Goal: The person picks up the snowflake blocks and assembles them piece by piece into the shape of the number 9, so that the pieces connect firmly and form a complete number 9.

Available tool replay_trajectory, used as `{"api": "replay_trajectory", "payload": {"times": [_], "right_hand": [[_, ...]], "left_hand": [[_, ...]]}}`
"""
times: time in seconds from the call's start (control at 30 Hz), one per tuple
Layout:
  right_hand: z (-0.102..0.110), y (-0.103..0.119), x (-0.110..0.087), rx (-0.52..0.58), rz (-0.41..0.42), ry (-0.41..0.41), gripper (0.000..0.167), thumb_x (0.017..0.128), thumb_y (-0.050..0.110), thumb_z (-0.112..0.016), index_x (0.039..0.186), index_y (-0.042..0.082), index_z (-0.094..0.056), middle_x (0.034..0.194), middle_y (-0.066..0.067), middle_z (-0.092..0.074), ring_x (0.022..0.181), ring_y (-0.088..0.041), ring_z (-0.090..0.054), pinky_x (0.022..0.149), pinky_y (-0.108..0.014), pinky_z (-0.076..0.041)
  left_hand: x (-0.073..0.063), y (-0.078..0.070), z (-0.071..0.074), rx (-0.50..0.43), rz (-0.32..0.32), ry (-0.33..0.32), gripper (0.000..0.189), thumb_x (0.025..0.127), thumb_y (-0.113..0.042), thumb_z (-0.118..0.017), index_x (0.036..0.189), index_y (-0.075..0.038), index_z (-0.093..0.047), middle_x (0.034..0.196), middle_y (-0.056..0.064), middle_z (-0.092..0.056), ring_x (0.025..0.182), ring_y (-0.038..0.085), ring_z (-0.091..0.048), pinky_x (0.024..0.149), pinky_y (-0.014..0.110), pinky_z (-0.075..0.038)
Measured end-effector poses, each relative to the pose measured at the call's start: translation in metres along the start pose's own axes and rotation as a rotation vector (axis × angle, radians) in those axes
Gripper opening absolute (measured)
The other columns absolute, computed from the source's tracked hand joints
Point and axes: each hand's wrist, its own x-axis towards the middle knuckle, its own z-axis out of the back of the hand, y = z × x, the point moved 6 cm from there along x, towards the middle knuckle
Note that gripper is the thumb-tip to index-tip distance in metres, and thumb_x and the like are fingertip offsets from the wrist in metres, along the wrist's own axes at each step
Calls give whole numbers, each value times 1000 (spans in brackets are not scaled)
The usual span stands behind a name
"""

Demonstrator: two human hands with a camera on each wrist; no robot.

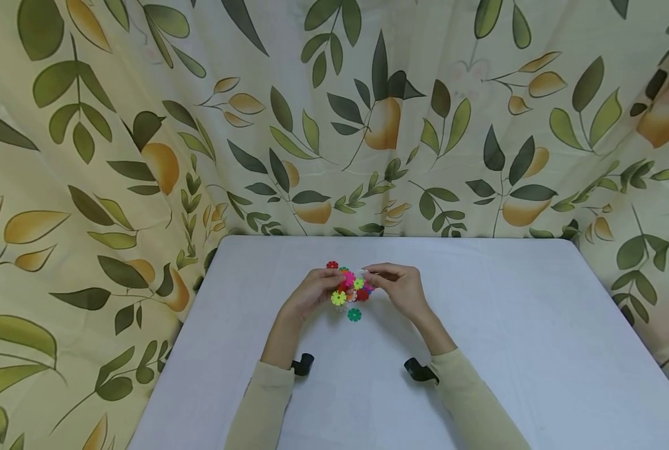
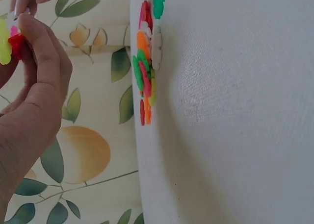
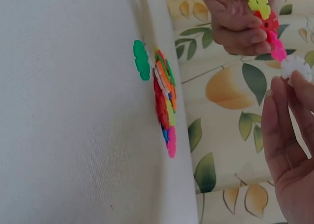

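My left hand (image 1: 311, 292) grips a short chain of snowflake-shaped plastic discs: a yellow disc (image 3: 258, 2), a red disc (image 3: 266, 22) and a pink disc (image 3: 278, 47). Between the thumb and fingers of my right hand (image 1: 402, 290) a white disc (image 3: 296, 68) is pinched. Its edge meets the pink disc; whether the two are slotted together I cannot tell. Both hands are raised over the table, above a loose pile of coloured discs (image 3: 162, 106). Part of that pile is hidden by the held chain in the head view.
A green disc (image 1: 354, 315) lies on the near side of the pile. The white-covered table (image 1: 514, 325) extends to both sides. Behind it hangs a leaf-patterned curtain (image 1: 244, 187). Black wrist mounts (image 1: 421, 370) stick out at both sleeves.
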Motion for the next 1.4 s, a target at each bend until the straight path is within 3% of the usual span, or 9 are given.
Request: {"api": "replay_trajectory", "payload": {"times": [0.1,0.37,0.63,0.77,0.93,1.03,1.2,1.4], "right_hand": [[0,-7,2,-1,5,4,15,94,8,-78,108,3,-80,103,-16,-78,90,-47,-71,77,-36,-61],[-1,-6,2,-11,57,-24,13,91,16,-83,102,9,-83,98,-8,-80,83,-28,-74,74,-41,-62],[-8,3,0,-44,149,-44,11,89,9,-83,99,6,-84,95,-9,-80,81,-22,-75,70,-26,-60],[-10,4,1,-45,175,-36,12,89,6,-83,100,5,-83,96,-9,-80,82,-24,-77,71,-25,-60],[-9,-1,2,-29,140,-24,17,89,3,-82,105,7,-83,101,-7,-80,91,-28,-77,73,-27,-60],[-7,-5,4,-73,106,-8,23,89,4,-82,111,7,-82,104,-5,-80,92,-27,-77,73,-28,-61],[-1,-17,9,-283,59,0,25,88,6,-83,113,5,-80,105,-7,-79,89,-26,-76,76,-36,-61],[-1,-42,16,-488,-102,95,29,92,14,-81,119,6,-78,117,-10,-75,98,-28,-72,80,-42,-59]], "left_hand": [[1,1,0,-18,6,11,23,106,-10,-56,112,9,-67,99,5,-66,83,12,-61,71,20,-52],[-1,-3,-7,-59,0,18,17,105,-5,-54,102,6,-67,93,7,-66,78,13,-67,70,21,-56],[-4,-4,-9,-85,29,-52,18,105,-3,-53,105,10,-65,92,9,-66,74,15,-70,71,22,-58],[-4,-4,-8,-87,37,-70,16,105,-3,-53,103,8,-64,95,10,-65,76,14,-70,72,21,-58],[-4,-6,-7,-40,27,-64,15,106,-7,-53,105,4,-63,102,8,-60,83,14,-63,70,19,-53],[-3,-5,-5,10,22,-64,14,107,-7,-53,107,4,-62,102,10,-62,85,16,-67,73,21,-55],[-2,-2,-1,42,15,-62,15,108,-6,-48,115,5,-56,105,15,-65,86,20,-73,79,26,-59],[-2,0,1,39,22,-55,25,109,-7,-44,130,6,-49,117,26,-64,95,24,-72,85,30,-59]]}}
